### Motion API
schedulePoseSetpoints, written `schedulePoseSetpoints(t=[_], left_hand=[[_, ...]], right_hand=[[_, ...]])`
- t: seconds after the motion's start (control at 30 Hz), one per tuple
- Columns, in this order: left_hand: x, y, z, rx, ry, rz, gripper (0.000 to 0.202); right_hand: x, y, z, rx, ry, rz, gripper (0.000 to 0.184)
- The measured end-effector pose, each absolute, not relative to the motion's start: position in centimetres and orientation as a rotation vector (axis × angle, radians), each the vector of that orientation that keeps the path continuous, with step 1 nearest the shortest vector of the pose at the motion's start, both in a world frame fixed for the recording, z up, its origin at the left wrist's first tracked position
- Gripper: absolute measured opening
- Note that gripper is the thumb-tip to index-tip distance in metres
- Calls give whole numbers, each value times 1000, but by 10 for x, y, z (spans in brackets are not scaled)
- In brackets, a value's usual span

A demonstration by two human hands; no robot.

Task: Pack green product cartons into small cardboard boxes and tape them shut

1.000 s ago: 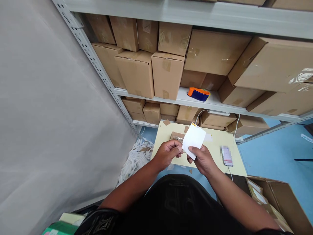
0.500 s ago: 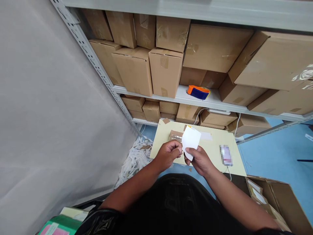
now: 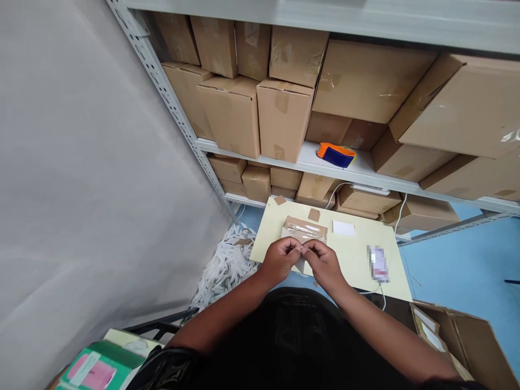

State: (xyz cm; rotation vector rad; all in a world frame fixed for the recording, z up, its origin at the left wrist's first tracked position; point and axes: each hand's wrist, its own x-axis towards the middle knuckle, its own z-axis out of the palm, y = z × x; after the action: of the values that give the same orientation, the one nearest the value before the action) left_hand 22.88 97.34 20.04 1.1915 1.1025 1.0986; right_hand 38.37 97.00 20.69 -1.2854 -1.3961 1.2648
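Observation:
My left hand and my right hand meet over the near edge of the pale yellow table. Thumbs and fingertips of both are pinched together on a thin white card. Most of the card is hidden by the fingers; a greyish piece shows below them. Just beyond my hands lies a small cardboard box with shiny clear tape on it. To its right is a flat white stack of cards or labels, and farther right a blurred-out phone with a cable.
Metal shelving packed with cardboard boxes rises behind the table. An orange and blue tape dispenser or strap sits on a shelf. White paper strips pile up on the floor at left. An open carton stands lower right.
The white card, earlier upright in my right hand, is now tilted and mostly covered. My right hand has come up against my left, and the box behind shows more. The view has shifted slightly.

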Motion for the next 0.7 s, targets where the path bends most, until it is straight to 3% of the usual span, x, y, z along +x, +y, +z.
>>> schedulePoseSetpoints(t=[0.17, 0.37, 0.7], left_hand=[[210, 966, 182, 1204, 1182, 1093, 13], [136, 951, 124, 1215, 1617, 983, 6], [-1, 934, 39, 1338, 2163, 243, 14]], right_hand=[[373, 977, 199, -1355, -1386, 1213, 23], [373, 989, 180, -1391, -1266, 1172, 18], [365, 989, 157, -1474, -1111, 1241, 17]])
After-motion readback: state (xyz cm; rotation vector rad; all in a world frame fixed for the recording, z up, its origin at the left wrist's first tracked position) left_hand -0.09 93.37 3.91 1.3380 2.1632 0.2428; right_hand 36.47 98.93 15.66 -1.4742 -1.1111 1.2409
